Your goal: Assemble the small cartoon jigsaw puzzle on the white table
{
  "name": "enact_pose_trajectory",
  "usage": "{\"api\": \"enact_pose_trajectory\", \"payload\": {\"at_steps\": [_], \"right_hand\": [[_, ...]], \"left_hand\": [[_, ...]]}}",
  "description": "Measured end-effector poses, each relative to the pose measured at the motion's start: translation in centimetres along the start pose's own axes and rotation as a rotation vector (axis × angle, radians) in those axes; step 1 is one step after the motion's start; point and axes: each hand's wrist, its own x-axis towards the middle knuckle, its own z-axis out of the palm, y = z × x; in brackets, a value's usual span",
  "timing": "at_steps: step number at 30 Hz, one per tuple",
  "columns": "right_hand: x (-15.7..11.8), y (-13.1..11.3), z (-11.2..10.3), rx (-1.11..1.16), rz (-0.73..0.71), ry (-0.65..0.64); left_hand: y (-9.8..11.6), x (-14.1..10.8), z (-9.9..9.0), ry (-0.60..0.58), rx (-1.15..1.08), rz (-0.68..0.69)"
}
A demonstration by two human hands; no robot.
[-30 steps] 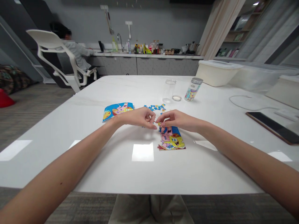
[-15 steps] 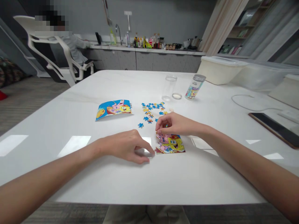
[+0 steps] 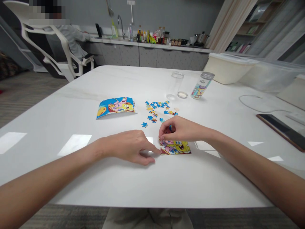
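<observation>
A partly joined jigsaw puzzle (image 3: 177, 148) with a yellow cartoon face lies on the white table in front of me. My left hand (image 3: 133, 148) rests at its left edge, fingers apart, the index fingertip touching its lower left corner. Over its upper left part, my right hand (image 3: 177, 128) pinches a small puzzle piece, mostly hidden by the fingers. Loose puzzle pieces (image 3: 158, 105), mostly blue, are scattered beyond my right hand. A curved picture sheet (image 3: 116, 107) with the cartoon scene stands left of them.
Behind the pieces stand a clear open jar (image 3: 175, 86), its lid (image 3: 182, 95) and a capped cartoon jar (image 3: 202, 86). A phone (image 3: 282, 130), a white cable (image 3: 250, 109) and plastic bins (image 3: 228, 68) are at the right. A person sits in a white chair (image 3: 66, 51) at the back left.
My left index finger has moved right and now touches the puzzle's lower left corner. My right hand stays pinched at the upper left part. The view has shifted slightly.
</observation>
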Motion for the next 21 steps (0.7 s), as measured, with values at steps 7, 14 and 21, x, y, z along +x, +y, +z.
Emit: {"api": "enact_pose_trajectory", "payload": {"at_steps": [7, 14, 21], "right_hand": [[-0.01, -0.22, 0.12, 0.011, 0.01, -0.031], [0.02, -0.11, 0.34, -0.11, -0.024, 0.021], [-0.06, 0.2, 0.33, -0.187, -0.052, 0.029]], "left_hand": [[0.03, 0.06, -0.09, 0.007, 0.001, 0.005], [-0.1, 0.02, 0.04, 0.015, 0.01, 0.008], [-0.21, -0.03, 0.15, 0.022, 0.009, 0.014]]}}
